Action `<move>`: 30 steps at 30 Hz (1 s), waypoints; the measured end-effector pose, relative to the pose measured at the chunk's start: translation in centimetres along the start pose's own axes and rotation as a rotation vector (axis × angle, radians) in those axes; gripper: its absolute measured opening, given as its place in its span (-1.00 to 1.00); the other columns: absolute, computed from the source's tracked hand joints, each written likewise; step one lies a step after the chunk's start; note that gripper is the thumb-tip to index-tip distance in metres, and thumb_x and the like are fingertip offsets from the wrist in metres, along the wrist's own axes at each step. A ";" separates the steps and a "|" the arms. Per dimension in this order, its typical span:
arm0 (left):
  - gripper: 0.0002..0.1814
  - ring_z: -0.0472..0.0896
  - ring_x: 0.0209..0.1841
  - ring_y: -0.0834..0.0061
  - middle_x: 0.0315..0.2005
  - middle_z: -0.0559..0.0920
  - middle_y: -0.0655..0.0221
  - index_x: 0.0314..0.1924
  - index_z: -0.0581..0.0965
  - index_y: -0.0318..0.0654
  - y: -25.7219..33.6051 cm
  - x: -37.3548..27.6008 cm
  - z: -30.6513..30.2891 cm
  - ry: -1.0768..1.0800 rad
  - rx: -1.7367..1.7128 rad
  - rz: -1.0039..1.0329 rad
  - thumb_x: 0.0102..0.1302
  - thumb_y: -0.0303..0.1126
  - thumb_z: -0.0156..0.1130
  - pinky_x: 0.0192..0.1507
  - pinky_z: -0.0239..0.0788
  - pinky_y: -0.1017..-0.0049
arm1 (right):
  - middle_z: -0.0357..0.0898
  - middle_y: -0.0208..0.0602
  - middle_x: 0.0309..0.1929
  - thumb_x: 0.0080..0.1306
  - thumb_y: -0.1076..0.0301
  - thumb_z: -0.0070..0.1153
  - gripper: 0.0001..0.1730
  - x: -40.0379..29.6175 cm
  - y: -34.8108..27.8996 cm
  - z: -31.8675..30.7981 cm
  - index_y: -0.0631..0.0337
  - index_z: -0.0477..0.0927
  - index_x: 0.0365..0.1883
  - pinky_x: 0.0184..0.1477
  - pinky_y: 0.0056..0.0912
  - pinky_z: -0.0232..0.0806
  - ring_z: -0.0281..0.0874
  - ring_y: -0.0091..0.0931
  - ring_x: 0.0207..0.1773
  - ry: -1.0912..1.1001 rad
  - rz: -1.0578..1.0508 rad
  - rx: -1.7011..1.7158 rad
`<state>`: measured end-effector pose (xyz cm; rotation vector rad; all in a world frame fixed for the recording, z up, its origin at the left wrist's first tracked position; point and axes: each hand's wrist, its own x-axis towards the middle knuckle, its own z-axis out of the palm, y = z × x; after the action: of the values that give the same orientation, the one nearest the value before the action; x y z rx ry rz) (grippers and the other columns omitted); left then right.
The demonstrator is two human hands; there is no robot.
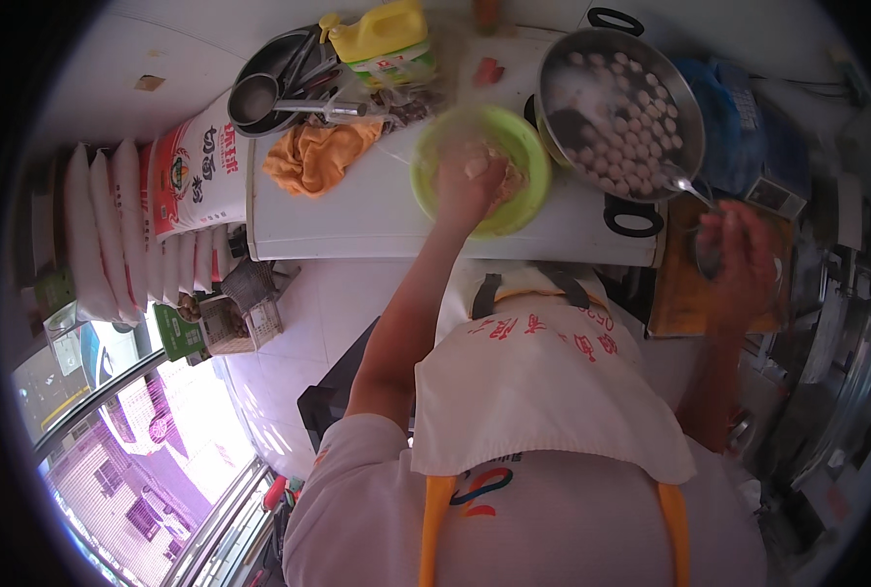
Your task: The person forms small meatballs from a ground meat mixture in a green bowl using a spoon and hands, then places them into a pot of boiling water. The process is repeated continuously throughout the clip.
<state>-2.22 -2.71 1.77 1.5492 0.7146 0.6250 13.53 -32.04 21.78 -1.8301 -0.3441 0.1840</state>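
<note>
My left hand is down in a lime-green plastic bowl, closed on some of the pale ground mixture there; a small ball of it shows at the top of the fist. To the right, a large steel pot holds liquid with many pale round balls and foam. A metal spoon reaches over the pot's near right rim. My right hand is at the spoon's handle end, blurred, so its hold is unclear.
An orange cloth, stacked pans and a yellow jug stand at the worktop's left. Flour sacks are piled beyond its left edge. A wooden board lies right, below a blue bag. Steam blurs the bowl.
</note>
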 end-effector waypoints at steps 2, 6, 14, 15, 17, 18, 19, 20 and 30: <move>-0.84 0.65 -0.27 0.22 -0.34 0.68 0.22 -0.33 0.62 -0.31 1.5 -0.2 0.0 -0.051 0.003 0.017 0.24 -0.37 0.39 -0.15 0.46 0.25 | 0.77 -0.25 -0.16 0.63 0.38 0.12 -0.78 -0.7 -1.8 5.8 0.31 0.67 0.09 -0.17 -0.53 0.49 0.66 -0.60 -0.23 -0.216 0.009 0.169; -0.85 0.62 -0.34 0.31 -0.42 0.65 0.27 -0.45 0.58 -0.31 1.3 -0.6 0.3 -0.011 -0.038 0.133 0.13 -0.48 0.43 -0.23 0.42 0.32 | 0.75 -0.31 -0.26 0.64 0.41 0.09 -0.82 -1.3 -1.6 12.1 0.30 0.67 0.04 -0.25 -0.55 0.47 0.62 -0.63 -0.33 -0.378 -0.044 0.130; -0.80 0.48 -0.46 0.32 -0.56 0.55 0.31 -0.57 0.50 -0.30 2.0 -1.0 0.0 -0.059 -0.017 0.305 0.06 -0.58 0.39 -0.34 0.31 0.31 | 0.74 -0.31 -0.33 0.63 0.40 0.09 -0.82 -2.7 -0.9 14.5 0.31 0.67 0.01 -0.31 -0.55 0.46 0.62 -0.64 -0.37 -0.443 -0.051 0.104; -0.83 0.50 -0.44 0.30 -0.55 0.56 0.29 -0.55 0.53 -0.29 2.1 -1.2 -0.1 -0.064 0.021 0.278 0.06 -0.57 0.39 -0.33 0.33 0.30 | 0.74 -0.30 -0.33 0.63 0.40 0.09 -0.81 -2.8 -0.8 14.7 0.32 0.67 0.01 -0.31 -0.54 0.46 0.62 -0.63 -0.38 -0.440 -0.021 0.115; -0.89 0.56 -0.41 0.26 -0.53 0.60 0.26 -0.52 0.59 -0.27 2.4 -1.4 -0.3 -0.074 0.097 0.223 0.07 -0.56 0.39 -0.31 0.36 0.29 | 0.74 -0.29 -0.33 0.63 0.38 0.09 -0.80 -2.9 -0.5 14.9 0.34 0.67 0.01 -0.31 -0.53 0.47 0.62 -0.62 -0.38 -0.434 0.039 0.135; -0.91 0.57 -0.39 0.23 -0.51 0.62 0.24 -0.50 0.62 -0.26 2.5 -1.5 -0.2 -0.066 0.114 0.195 0.07 -0.55 0.40 -0.29 0.37 0.28 | 0.74 -0.26 -0.32 0.63 0.38 0.10 -0.79 -3.0 -0.2 15.0 0.35 0.67 0.01 -0.31 -0.52 0.47 0.63 -0.61 -0.39 -0.435 0.092 0.174; -0.93 0.59 -0.37 0.19 -0.50 0.63 0.21 -0.47 0.64 -0.24 2.7 -1.5 -0.1 -0.058 0.130 0.168 0.07 -0.54 0.41 -0.28 0.39 0.26 | 0.74 -0.24 -0.32 0.63 0.37 0.10 -0.78 -2.9 0.1 15.1 0.37 0.67 0.01 -0.31 -0.50 0.48 0.63 -0.59 -0.39 -0.436 0.145 0.212; -0.95 0.61 -0.36 0.16 -0.49 0.65 0.19 -0.45 0.66 -0.23 2.7 -1.6 0.0 -0.050 0.147 0.140 0.08 -0.52 0.41 -0.26 0.41 0.25 | 0.74 -0.22 -0.32 0.62 0.37 0.10 -0.76 -2.9 0.5 15.2 0.39 0.67 0.01 -0.31 -0.49 0.49 0.63 -0.58 -0.40 -0.437 0.199 0.251; -0.84 0.61 -0.37 0.45 -0.43 0.68 0.24 -0.33 0.67 -0.27 -1.0 -1.4 0.9 0.022 0.419 0.415 0.15 -0.40 0.51 -0.16 0.49 0.39 | 0.77 -0.14 -0.19 0.58 0.38 0.14 -0.73 -2.5 4.3 14.8 0.41 0.66 0.09 -0.16 -0.42 0.52 0.69 -0.50 -0.26 -0.434 0.652 0.588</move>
<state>-2.53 -4.29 0.70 2.1105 0.5635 0.8343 7.34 -20.49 13.36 -1.2456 0.0322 1.0318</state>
